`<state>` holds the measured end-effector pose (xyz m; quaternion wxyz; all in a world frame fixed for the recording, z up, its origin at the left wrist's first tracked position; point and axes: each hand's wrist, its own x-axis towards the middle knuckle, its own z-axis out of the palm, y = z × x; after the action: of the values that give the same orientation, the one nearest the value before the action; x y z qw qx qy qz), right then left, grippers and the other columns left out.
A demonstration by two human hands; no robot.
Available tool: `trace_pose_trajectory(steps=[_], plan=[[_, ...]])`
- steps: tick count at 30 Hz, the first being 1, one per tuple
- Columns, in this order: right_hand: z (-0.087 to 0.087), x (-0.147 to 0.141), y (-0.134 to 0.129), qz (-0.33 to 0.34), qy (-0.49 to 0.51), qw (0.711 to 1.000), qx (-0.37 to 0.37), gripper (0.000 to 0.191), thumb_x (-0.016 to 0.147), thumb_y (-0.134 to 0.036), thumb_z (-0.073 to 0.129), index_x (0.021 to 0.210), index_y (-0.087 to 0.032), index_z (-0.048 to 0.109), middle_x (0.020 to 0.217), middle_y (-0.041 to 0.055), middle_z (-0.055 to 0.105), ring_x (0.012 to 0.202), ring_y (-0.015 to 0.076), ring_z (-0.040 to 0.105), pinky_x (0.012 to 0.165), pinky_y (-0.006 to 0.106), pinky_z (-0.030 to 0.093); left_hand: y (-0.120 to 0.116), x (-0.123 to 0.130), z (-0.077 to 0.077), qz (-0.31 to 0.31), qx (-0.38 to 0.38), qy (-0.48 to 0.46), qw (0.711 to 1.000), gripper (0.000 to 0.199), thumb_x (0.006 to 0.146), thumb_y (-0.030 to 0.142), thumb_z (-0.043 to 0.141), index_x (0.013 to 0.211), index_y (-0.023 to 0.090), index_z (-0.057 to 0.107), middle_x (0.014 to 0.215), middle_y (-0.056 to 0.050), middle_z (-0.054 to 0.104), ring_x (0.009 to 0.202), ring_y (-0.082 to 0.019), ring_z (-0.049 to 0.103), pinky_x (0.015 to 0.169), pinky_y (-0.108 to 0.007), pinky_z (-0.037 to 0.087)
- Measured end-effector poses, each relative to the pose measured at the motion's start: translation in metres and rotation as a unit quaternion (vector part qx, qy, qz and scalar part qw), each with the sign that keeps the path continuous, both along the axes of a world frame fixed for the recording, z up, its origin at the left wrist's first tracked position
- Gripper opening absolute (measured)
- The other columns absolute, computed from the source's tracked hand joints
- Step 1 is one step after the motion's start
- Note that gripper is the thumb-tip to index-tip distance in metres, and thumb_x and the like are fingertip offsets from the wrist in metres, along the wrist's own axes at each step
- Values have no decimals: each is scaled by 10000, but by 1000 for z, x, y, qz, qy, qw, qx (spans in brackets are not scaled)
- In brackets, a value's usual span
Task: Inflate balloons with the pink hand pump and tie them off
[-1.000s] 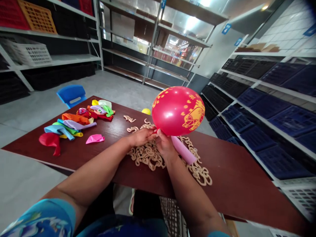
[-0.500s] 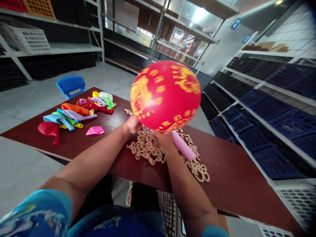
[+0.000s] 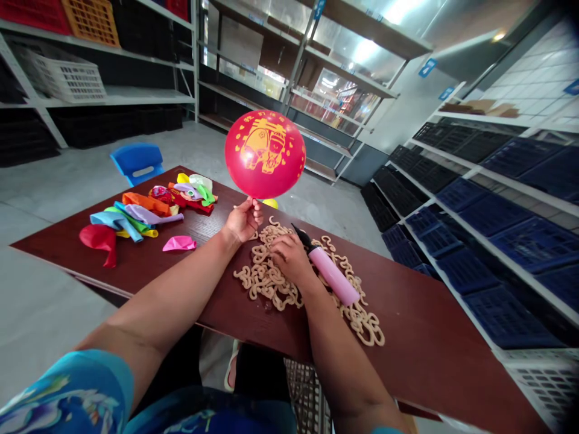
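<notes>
My left hand (image 3: 246,223) pinches the neck of an inflated red balloon (image 3: 266,157) with yellow print, held upright above the table's far edge. My right hand (image 3: 292,256) rests over a pile of beige curved, S-like pieces (image 3: 266,277), fingers bent and slightly apart, touching the pile. Whether its fingertips have hold of a piece is hard to see. Just right of that hand, a pink balloon pump (image 3: 335,277) with a black nozzle end lies across the pieces.
On the left of the dark red table (image 3: 407,313) lie several uninflated balloons (image 3: 140,211) in mixed colours, with a single pink balloon (image 3: 180,243) nearer. A blue chair (image 3: 137,161) stands behind. Shelves with dark blue crates (image 3: 493,265) line the right side.
The balloon has moved up and away to the left, now held by my left hand alone. My right hand has left it and come down onto the beige pieces.
</notes>
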<state>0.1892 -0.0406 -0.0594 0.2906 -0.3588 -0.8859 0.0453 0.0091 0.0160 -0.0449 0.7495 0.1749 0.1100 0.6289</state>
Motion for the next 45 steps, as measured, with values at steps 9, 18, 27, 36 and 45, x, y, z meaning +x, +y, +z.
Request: trace_pose_trajectory(steps=[9, 18, 27, 36, 45], plan=[[6, 6, -9, -126, 263, 956, -24, 137, 816, -261, 468, 922, -209, 539, 874, 35, 591, 832, 159, 553, 774, 311, 434, -14, 12, 7, -69, 22, 139, 988, 185, 851, 247, 452, 752, 113, 534, 774, -66, 637, 356, -10, 338, 319, -133, 255], [9, -1, -12, -99, 422, 893, -117, 127, 792, -273, 522, 904, -215, 536, 735, -18, 581, 542, 98, 532, 563, 254, 444, -19, 27, -7, -116, 57, 226, 966, 205, 827, 295, 502, 816, 100, 566, 872, -117, 640, 432, -48, 487, 379, -171, 421], [22, -5, -15, -50, 527, 832, -166, 297, 828, -291, 444, 1092, -208, 551, 1114, 64, 604, 1009, 191, 569, 862, 393, 441, -22, 25, 1, -61, 53, 190, 978, 189, 826, 285, 502, 779, 107, 545, 732, -50, 597, 502, -86, 545, 408, -196, 452], [15, -1, -10, -43, 144, 989, 9, 483, 837, -130, 339, 1287, -289, 415, 1309, -12, 458, 1266, 174, 315, 1045, 413, 260, -28, 37, -5, -64, 48, 217, 973, 229, 785, 319, 566, 833, 94, 568, 585, -27, 581, 393, -73, 498, 383, -190, 433], [13, -1, -8, -104, -16, 991, 80, 574, 754, -84, 388, 1305, -241, 389, 1336, 25, 427, 1299, 233, 244, 1028, 473, 251, -27, 45, -15, -1, 70, 314, 947, 312, 775, 404, 543, 636, 126, 521, 438, 21, 468, 374, -63, 411, 387, -176, 334]])
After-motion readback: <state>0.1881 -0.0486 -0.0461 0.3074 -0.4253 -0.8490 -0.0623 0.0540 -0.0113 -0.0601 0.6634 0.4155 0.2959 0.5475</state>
